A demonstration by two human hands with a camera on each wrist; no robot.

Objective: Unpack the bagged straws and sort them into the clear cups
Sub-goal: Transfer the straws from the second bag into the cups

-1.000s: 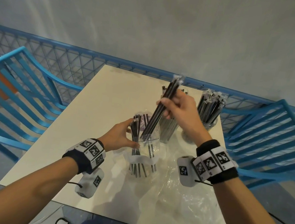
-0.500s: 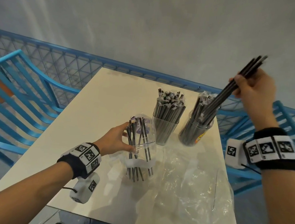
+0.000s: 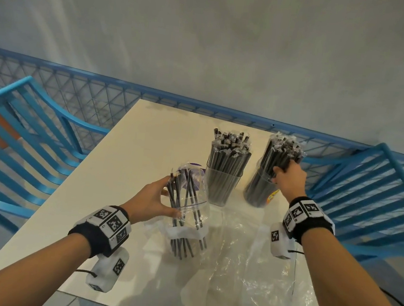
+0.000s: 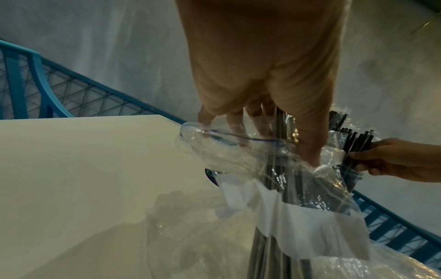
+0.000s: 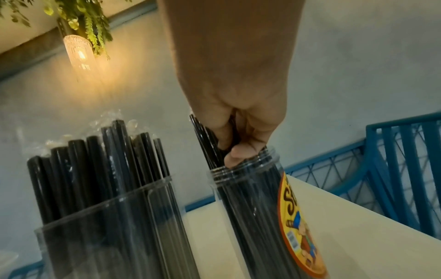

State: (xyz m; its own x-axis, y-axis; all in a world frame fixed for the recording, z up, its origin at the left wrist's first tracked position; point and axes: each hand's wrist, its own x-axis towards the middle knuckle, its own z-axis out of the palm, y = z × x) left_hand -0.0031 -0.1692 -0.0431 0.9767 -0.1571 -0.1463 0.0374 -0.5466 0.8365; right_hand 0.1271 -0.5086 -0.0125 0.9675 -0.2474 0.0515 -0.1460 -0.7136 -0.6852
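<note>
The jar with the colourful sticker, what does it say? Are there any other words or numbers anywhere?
Sticker on the right-hand clear jar: big yellow letters, only "S" can be made out; the rest is cut off and blurred.
Small print and barcode on that sticker: too small to read.
Purple label behind the bag: no readable text.
Wristband squares: black-and-white patterns, not words.

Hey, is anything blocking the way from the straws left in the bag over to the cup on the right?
Partly. The right cup is already packed, and the right hand sits at its mouth gripping straws there. The bagged straws, held by the left hand, have open table across to it; the middle cup stands beside that path.
</note>
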